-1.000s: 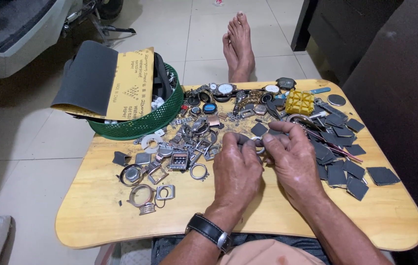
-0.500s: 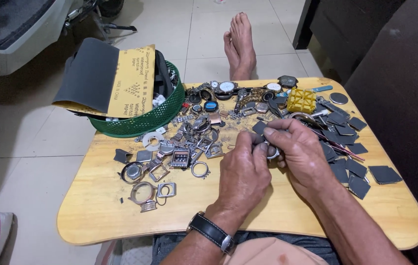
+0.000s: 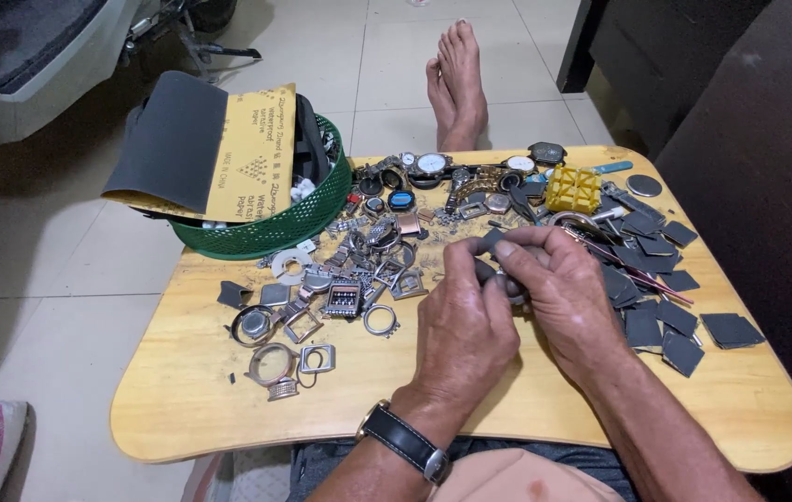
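Centrally over a low wooden table (image 3: 182, 409), two bare hands are brought together, touching each other. The left hand (image 3: 464, 330), with a dark-strapped wristwatch (image 3: 405, 442) worn on its wrist, is curled closed, and a small dark piece (image 3: 491, 271) is pinched between its thumb and fingers. The right hand (image 3: 559, 288) is closed as well, its fingertips pressed onto the same piece from above, so that the piece is held by both hands just above the tabletop; what kind of part it is cannot be told, since most of it is hidden by the fingers. Just beyond the hands, a dense scatter of watch cases (image 3: 359, 270) and metal bezels is spread over the table, with several whole watches (image 3: 433, 165) laid along the far edge. A round case with a glass front (image 3: 272, 364) and a square frame (image 3: 318, 358) are seen nearer the left front, well apart from the hands. To the right, dark square cut pieces of abrasive sheet (image 3: 661, 325) are strewn, and a yellow plastic block (image 3: 572, 189) is set near the far edge. At the far left corner a green basket (image 3: 275, 232) is placed, with sheets of sandpaper (image 3: 219, 149) resting across it. Bare feet (image 3: 456, 79) are stretched out on the tiled floor beyond the table.
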